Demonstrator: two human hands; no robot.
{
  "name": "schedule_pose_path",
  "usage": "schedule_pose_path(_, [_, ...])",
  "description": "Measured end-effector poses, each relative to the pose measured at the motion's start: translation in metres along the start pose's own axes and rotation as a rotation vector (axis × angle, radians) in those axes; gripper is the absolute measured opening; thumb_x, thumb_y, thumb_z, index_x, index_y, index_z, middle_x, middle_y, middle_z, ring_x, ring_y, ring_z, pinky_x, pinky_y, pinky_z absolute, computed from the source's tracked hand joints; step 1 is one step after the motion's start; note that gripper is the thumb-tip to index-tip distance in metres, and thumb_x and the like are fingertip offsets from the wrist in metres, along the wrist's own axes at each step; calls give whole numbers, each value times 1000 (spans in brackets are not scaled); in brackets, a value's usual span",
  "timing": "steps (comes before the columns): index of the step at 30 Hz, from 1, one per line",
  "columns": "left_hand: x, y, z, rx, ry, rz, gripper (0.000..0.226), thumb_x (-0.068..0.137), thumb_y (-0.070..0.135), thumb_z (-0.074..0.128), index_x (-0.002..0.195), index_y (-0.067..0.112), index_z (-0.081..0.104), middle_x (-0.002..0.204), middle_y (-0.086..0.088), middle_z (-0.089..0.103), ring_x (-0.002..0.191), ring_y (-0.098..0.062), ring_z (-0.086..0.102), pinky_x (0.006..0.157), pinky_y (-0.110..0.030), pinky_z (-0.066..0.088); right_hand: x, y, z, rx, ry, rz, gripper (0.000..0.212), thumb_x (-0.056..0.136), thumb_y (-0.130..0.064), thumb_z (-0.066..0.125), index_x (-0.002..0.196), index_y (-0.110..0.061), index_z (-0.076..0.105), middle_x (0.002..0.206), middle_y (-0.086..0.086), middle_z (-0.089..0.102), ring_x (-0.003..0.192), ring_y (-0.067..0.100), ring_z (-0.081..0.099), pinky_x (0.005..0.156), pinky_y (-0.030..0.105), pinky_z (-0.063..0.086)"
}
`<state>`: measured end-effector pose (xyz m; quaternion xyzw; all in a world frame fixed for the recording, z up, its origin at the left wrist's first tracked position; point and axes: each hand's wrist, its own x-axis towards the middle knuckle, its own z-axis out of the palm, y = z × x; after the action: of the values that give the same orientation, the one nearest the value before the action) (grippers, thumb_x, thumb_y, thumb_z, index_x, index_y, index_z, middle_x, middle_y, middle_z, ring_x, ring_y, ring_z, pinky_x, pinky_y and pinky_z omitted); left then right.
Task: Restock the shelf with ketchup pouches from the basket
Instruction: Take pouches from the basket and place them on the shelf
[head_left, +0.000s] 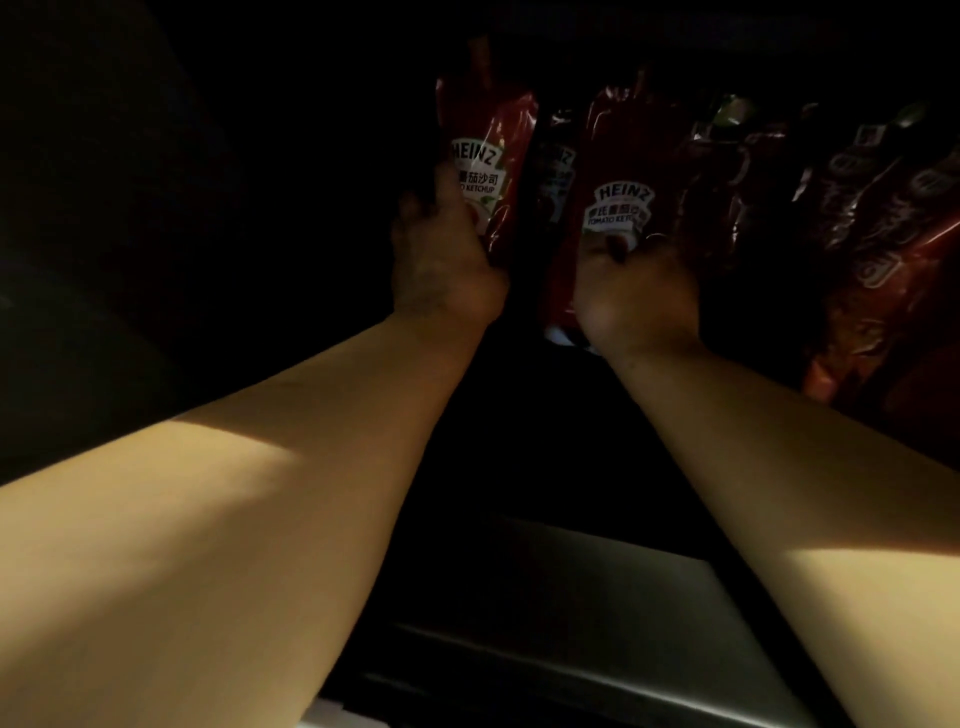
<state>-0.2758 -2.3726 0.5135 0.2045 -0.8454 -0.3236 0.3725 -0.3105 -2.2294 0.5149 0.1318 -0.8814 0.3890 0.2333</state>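
Both my arms reach deep into a dark shelf. My left hand (441, 254) grips the lower part of a red Heinz ketchup pouch (491, 150) that stands upright. My right hand (634, 296) is closed on the bottom of a second red Heinz ketchup pouch (618, 171), also upright, just to the right of the first. Between the two, a third pouch (556, 176) stands further back in shadow. The basket is out of view.
A row of red pouches with other printing (857, 234) fills the shelf to the right, close to my right hand. The shelf's pale front edge (597, 649) runs below my forearms. The left side of the shelf is too dark to read.
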Motion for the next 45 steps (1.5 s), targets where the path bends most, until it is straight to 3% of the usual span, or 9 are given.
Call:
schedule_pose_path(4, [6,-2,9,151,-62,-42,93,86,28,73,157,23,15,154,-17,30,138,-39,36,111,-51,40,15,-9,24,98,39,33,44,101,-39,42,125,-4,55,126,19,61,119,33,56,93,30,41])
schedule_pose_path(8, [10,-2,14,215,-120,-86,68,97,30,61,155,21,26,149,-18,39,136,-38,44,108,-51,42,27,-13,43,212,-78,-13,63,103,-48,38,155,-19,20,155,11,36,143,31,34,117,42,30])
schedule_pose_path(13, [9,-3,12,153,-105,-94,71,92,30,69,152,21,30,147,-16,45,134,-35,48,107,-46,44,26,9,34,207,-298,-93,98,87,-48,69,157,-33,1,156,-1,35,138,18,34,107,28,27])
schedule_pose_path(25, [4,0,4,24,-112,0,67,87,22,69,146,28,38,137,-10,54,122,-31,56,103,-45,50,31,5,28,216,-125,-130,83,87,-12,71,155,-20,23,146,6,49,134,21,46,107,23,33])
schedule_pose_path(27, [4,0,2,36,-98,20,57,88,20,64,142,26,46,130,-8,61,119,-30,60,102,-41,51,26,1,26,148,-198,-233,67,86,-11,71,145,-19,42,141,5,55,132,22,50,109,24,38])
schedule_pose_path(36, [-3,1,1,152,-113,39,39,91,26,60,130,24,62,124,-9,65,112,-31,64,93,-39,55,15,-2,25,1,-379,-243,70,84,-9,66,148,-27,44,147,4,52,135,23,47,113,32,40])
schedule_pose_path(40, [-8,-2,-7,60,-63,-31,37,88,24,63,124,20,64,116,-5,69,104,-26,66,86,-31,55,9,5,17,136,-397,-137,55,83,-3,62,134,-23,54,125,4,64,117,22,60,95,26,52])
schedule_pose_path(43, [-9,-8,-16,-45,-17,-116,27,86,21,64,113,15,64,104,-2,67,88,-19,64,70,-21,49,6,10,11,138,-331,-35,39,84,-6,64,121,-19,60,116,2,66,104,17,61,66,6,39])
schedule_pose_path(45, [-12,-10,-23,-102,-15,-154,27,87,18,63,113,12,62,98,3,61,84,-14,61,61,-14,43,3,14,4,122,-296,39,38,87,-11,66,124,-17,60,124,3,64,113,19,60,67,2,35])
